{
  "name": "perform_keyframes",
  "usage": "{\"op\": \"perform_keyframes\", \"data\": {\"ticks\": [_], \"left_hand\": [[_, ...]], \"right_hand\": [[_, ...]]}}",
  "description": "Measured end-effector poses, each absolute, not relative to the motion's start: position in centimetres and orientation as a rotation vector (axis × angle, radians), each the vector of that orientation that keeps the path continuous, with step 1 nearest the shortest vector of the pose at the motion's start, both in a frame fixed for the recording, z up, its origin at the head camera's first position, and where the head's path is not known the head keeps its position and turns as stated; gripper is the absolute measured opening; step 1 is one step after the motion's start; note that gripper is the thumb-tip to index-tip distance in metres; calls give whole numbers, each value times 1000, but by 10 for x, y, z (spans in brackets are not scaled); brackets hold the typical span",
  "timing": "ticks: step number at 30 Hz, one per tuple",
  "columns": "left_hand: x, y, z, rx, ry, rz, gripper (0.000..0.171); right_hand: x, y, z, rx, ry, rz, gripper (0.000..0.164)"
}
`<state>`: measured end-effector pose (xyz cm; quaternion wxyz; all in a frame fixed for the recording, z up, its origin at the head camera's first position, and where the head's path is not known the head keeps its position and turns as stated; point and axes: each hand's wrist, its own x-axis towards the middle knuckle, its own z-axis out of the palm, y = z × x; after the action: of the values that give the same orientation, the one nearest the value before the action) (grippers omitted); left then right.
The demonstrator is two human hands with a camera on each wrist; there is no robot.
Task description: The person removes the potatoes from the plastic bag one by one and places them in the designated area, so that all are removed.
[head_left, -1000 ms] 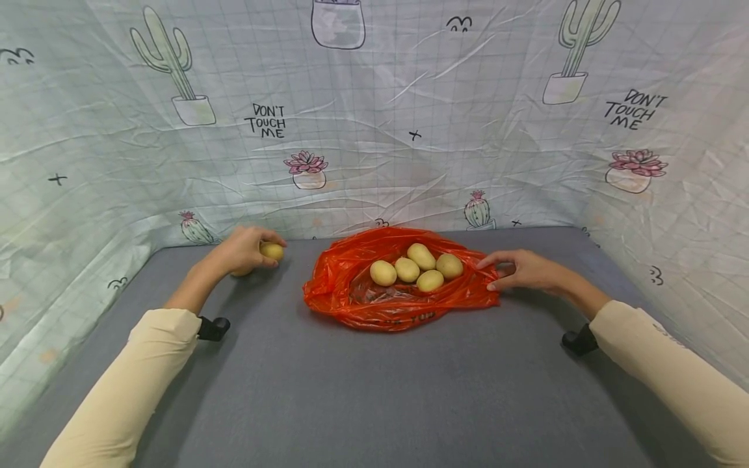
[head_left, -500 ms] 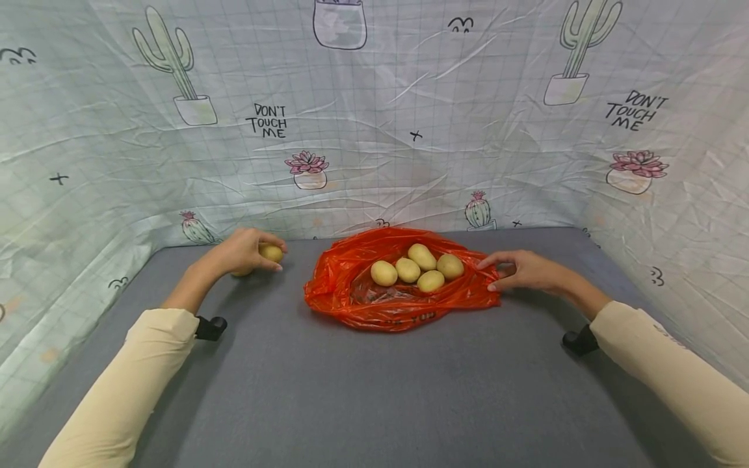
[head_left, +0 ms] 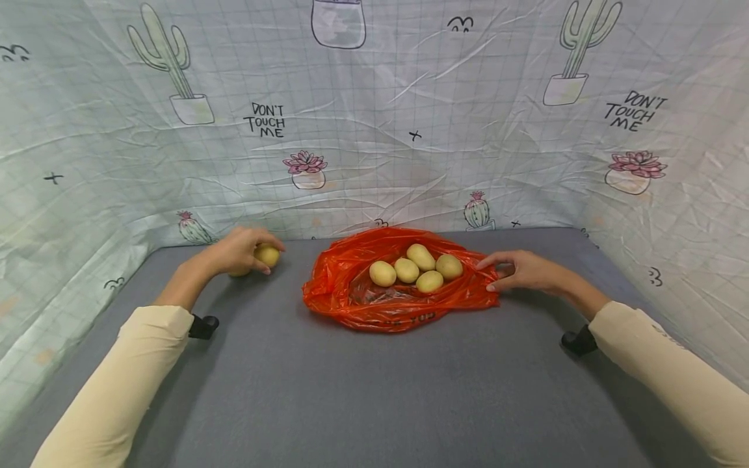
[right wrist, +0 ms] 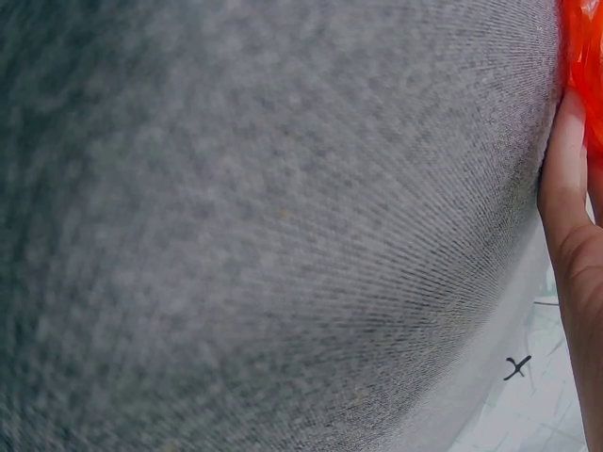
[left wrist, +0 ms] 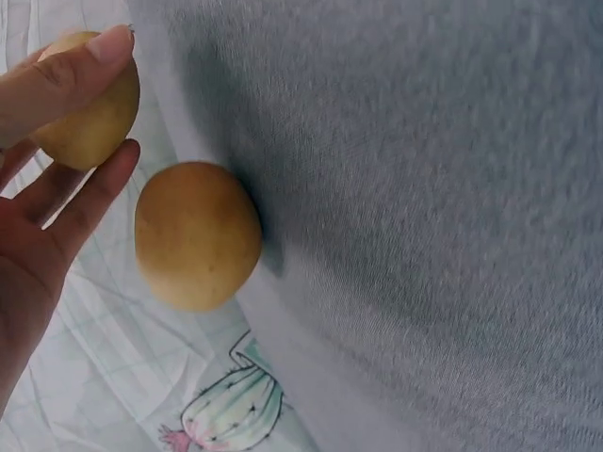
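My left hand (head_left: pixel 236 252) grips a yellow potato (head_left: pixel 267 255) at the back left of the table. In the left wrist view the thumb lies across this potato (left wrist: pixel 104 118) and the fingers are behind and below it. A second potato (left wrist: pixel 198 235) sits on the table just beside that hand, mostly hidden under it in the head view. A red plastic bag (head_left: pixel 330 283) lies spread with its mouth open, and several potatoes (head_left: pixel 406 270) rest inside. My right hand (head_left: pixel 526 270) pinches the bag's right edge between thumb and fingers; only part of this hand shows in the right wrist view.
A grey cloth covers the table (head_left: pixel 374 390). Around the back and sides hangs a pale sheet (head_left: pixel 374 130) printed with cacti and lettering, close behind the bag and the left hand.
The left hand has shifted slightly left with its potato, which now sits a little lower in view. The right hand and the bag have stayed in place.
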<state>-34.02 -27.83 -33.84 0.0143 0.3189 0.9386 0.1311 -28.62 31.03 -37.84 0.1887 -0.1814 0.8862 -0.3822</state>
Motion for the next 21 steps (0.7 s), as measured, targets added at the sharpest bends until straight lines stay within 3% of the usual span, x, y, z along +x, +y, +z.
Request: {"op": "perform_keyframes", "data": {"ticks": [8, 21], "left_hand": [[-343, -283, -334, 1055, 2833, 343, 43], [-351, -284, -347, 932, 2765, 276, 44]], "right_hand": [[-286, 310, -378, -520, 2501, -1074, 54], [-286, 310, -379, -518, 2493, -1083, 54]]}}
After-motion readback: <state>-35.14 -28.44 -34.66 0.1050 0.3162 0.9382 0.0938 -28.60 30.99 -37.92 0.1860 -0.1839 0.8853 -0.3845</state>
